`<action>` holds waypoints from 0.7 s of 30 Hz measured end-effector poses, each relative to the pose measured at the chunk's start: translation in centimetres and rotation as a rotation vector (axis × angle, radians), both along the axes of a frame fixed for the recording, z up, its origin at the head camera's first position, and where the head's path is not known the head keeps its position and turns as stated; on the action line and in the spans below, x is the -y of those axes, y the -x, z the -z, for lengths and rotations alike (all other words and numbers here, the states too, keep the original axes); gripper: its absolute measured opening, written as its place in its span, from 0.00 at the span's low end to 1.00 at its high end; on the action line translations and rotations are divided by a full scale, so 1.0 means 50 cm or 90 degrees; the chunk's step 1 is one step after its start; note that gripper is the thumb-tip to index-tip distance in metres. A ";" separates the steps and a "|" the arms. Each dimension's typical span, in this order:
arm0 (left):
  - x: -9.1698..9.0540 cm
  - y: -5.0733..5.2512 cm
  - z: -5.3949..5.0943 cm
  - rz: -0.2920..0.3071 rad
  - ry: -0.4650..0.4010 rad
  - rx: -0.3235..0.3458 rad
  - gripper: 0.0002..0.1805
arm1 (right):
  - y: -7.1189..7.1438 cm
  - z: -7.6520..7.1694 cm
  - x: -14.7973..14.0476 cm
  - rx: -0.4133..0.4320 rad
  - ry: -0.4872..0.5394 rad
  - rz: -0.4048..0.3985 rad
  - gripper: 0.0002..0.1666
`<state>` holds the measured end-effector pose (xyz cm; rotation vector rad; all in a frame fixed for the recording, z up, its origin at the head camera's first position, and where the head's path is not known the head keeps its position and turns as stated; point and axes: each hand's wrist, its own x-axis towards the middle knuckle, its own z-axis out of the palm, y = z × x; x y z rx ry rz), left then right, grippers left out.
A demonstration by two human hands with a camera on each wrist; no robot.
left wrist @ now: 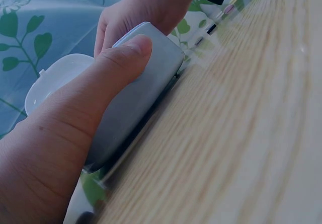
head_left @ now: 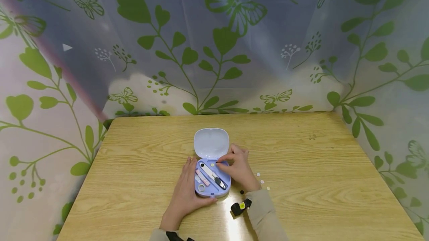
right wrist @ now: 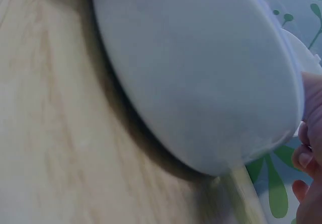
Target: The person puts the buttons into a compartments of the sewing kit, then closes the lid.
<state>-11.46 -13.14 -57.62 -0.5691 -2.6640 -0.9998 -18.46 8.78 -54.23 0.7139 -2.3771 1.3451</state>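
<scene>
A lilac sewing box (head_left: 218,192) lies on the table with its pale lid (head_left: 211,143) raised at the back. My left hand (head_left: 185,190) grips the box, fingers along its left side and thumb on the front wall. My right hand (head_left: 238,167) is over the back right of the tray, thumb and forefinger pinching a tiny black button, mostly hidden. Close by, a pale yellow button (head_left: 212,165) sits in a compartment. The tray also holds a white-and-black slim tool (head_left: 213,176), a pink-and-white strip (head_left: 202,177) and a small pale ring (head_left: 201,187).
Right of the box, a black button (head_left: 242,192) and several pale buttons (head_left: 262,181) lie on the wooden table (head_left: 318,166). A patterned curtain (head_left: 187,17) hangs behind and at both sides.
</scene>
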 end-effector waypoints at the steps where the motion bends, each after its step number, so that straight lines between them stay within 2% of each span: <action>1: 0.000 0.000 0.000 0.001 0.000 0.000 0.76 | 0.000 0.001 0.001 -0.007 -0.008 0.002 0.06; 11: 0.000 -0.001 -0.001 0.002 0.001 0.001 0.77 | -0.004 0.008 0.006 -0.053 -0.034 0.025 0.08; 21: 0.000 -0.001 -0.007 0.002 -0.005 0.019 0.77 | -0.005 0.007 0.005 -0.060 -0.030 0.022 0.08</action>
